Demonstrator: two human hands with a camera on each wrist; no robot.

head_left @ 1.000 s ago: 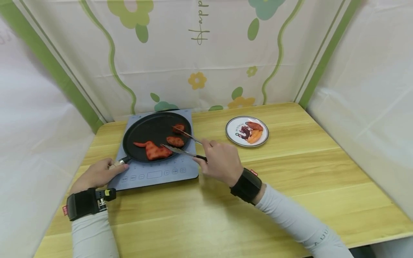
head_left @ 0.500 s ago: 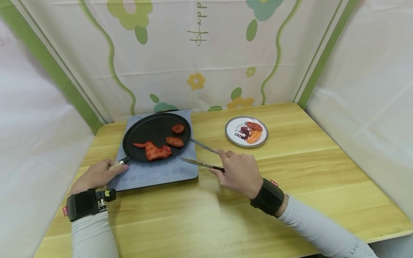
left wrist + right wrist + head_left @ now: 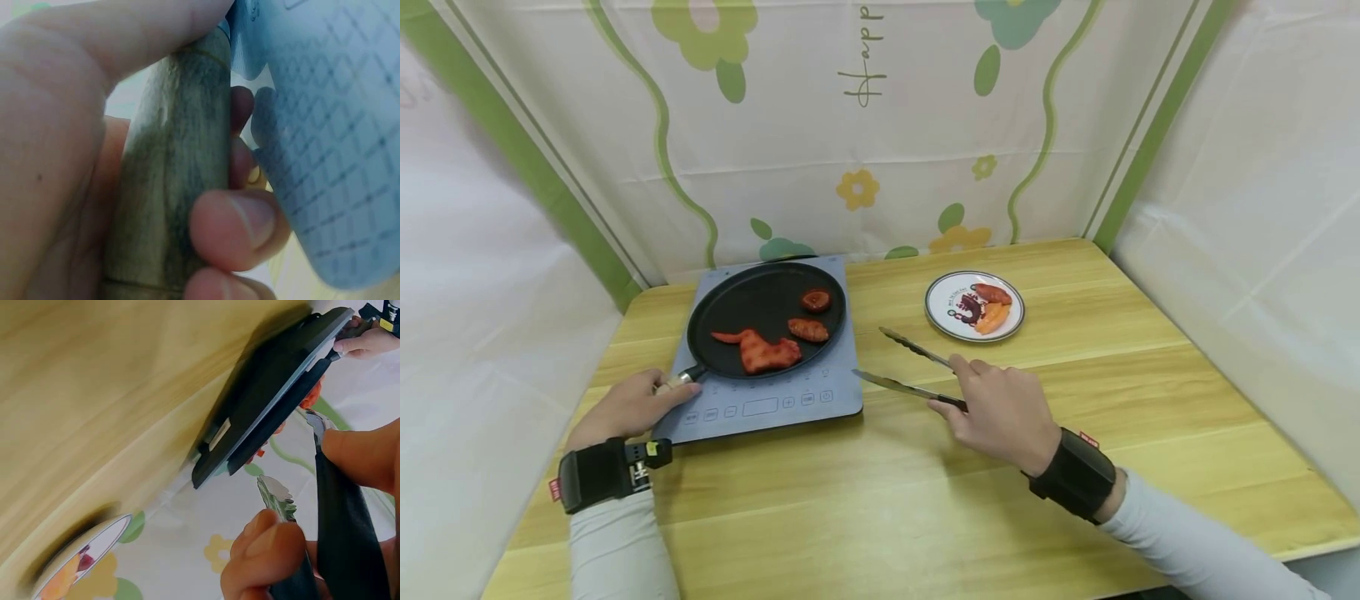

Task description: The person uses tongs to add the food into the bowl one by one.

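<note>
My left hand (image 3: 628, 406) grips the wooden handle (image 3: 178, 137) of a black frying pan (image 3: 752, 293), its fingers curled round the wood in the left wrist view. In the pan lie a reddish chicken wing (image 3: 765, 351), an oval scored sausage piece (image 3: 808, 330) and a round reddish-brown piece (image 3: 816, 300). My right hand (image 3: 1000, 414) holds metal tongs (image 3: 910, 389) with black handles, over the table to the right of the pan. The tongs' arms stand apart with nothing between their tips.
The pan rests on a grey induction cooktop (image 3: 745, 422) with touch controls along its front. Back right on the wooden table (image 3: 850, 517) stands a white plate (image 3: 942, 312) bearing a sausage piece (image 3: 991, 293) and an orange piece (image 3: 992, 318). A flowered curtain (image 3: 790, 167) hangs behind.
The right hand has drawn the tongs away from the pan, to the right and toward the front. The round piece stays in the pan, free of the tongs. The left hand has not moved.
</note>
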